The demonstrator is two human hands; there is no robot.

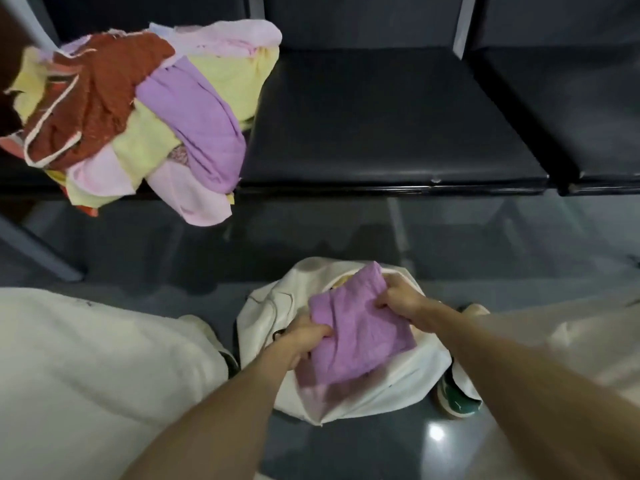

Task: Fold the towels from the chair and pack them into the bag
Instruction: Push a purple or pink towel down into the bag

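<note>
Seen from the head, a cream bag (263, 317) stands on the floor between the person's legs. A folded purple towel (360, 337) lies across the bag's open mouth. The left hand (304, 336) grips the towel's near edge, fingers curled round it, and the right hand (403, 297) pinches its far edge. Beyond the bag and to its left, a loose pile of towels (138, 116) in rust, yellow, pink and purple sits on a row of black chair seats (381, 126). A green-and-white shoe (457, 401) is just right of the bag.
</note>
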